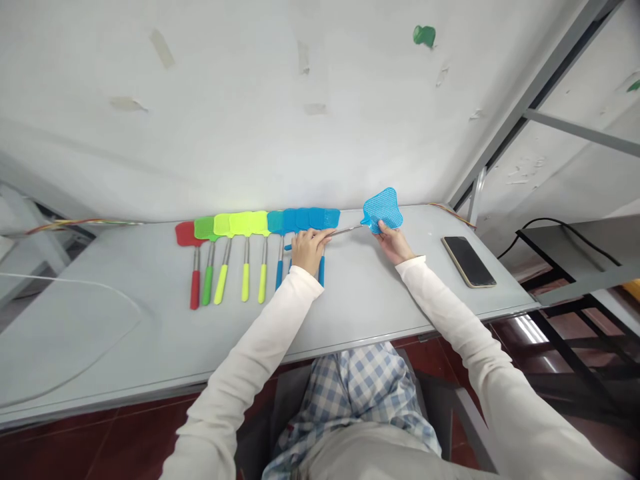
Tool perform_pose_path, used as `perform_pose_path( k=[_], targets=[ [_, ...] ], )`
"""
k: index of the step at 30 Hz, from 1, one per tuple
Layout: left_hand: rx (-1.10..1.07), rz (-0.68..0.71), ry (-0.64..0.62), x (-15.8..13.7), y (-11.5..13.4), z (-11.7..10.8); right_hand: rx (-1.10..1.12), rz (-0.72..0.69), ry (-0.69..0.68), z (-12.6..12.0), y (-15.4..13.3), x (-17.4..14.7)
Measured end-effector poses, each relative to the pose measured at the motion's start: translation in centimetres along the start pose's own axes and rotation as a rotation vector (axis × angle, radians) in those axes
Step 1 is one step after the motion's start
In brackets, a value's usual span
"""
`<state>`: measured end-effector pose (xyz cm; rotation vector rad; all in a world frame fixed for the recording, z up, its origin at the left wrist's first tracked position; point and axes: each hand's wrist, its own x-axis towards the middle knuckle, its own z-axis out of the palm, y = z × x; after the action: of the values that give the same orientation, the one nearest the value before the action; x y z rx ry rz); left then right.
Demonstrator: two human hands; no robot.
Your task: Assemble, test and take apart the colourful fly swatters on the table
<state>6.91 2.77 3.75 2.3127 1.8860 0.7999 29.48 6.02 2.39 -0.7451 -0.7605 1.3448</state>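
Between my two hands a blue fly swatter with a metal shaft is held sideways, its mesh head at the right. My right hand pinches the lower edge of that head. My left hand is closed round the shaft near the handle, most of which it hides. Under and beside my left hand lie several more blue fly swatters, heads overlapping. Farther left in the same row are yellow fly swatters, a green fly swatter and a red fly swatter, handles toward me.
The grey table meets a white wall at the back. A phone lies at the right end. A white cable curves over the left side. A metal frame rises at the right.
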Motion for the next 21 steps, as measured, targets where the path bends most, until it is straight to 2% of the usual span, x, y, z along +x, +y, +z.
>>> perform_pose_path(
  k=[11, 18, 21],
  targets=[
    [0.017, -0.002, 0.002, -0.03, 0.01, -0.1, -0.053, 0.009, 0.038, -0.05, 0.23, -0.05],
    [-0.004, 0.096, -0.029, 0.05, -0.16, -0.17, -0.083, -0.073, 0.014, 0.0, 0.41, -0.29],
    [-0.016, 0.092, -0.058, -0.14, 0.09, -0.25, -0.122, -0.084, 0.036, 0.23, 0.37, -0.51]
  ],
)
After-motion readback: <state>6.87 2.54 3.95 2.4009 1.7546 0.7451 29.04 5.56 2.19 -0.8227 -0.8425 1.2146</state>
